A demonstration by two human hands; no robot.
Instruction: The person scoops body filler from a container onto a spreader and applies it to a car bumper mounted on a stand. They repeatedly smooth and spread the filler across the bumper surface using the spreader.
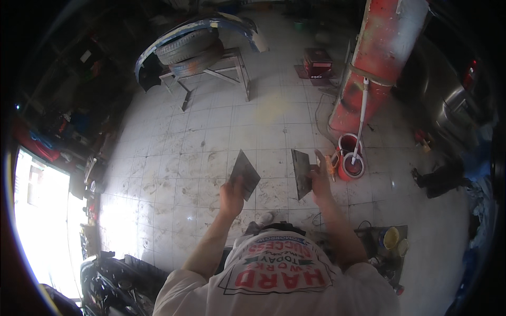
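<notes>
In my left hand point(232, 196) is a thin, flat, dark grey plate point(246, 175), gripped at its lower left edge and tilted so it looks like a diamond. My right hand point(320, 184) is closed on the right side of a second dark flat plate point(301, 174), which stands nearly edge-up with a small hole or mark near its top. One finger of that hand points up, off the plate. The two plates are apart, side by side in front of my body above the tiled floor. Whether either plate has a handle is hidden by my fingers.
Ahead left, tires point(188, 48) and a car bumper point(226, 22) rest on a metal stand point(240, 73). Right of me is a red bucket point(348, 171) with a white mop handle point(363, 113), by a red-white pillar point(369, 63). A yellow tub point(390, 238) sits lower right; a dark shoe point(418, 178) shows farther right.
</notes>
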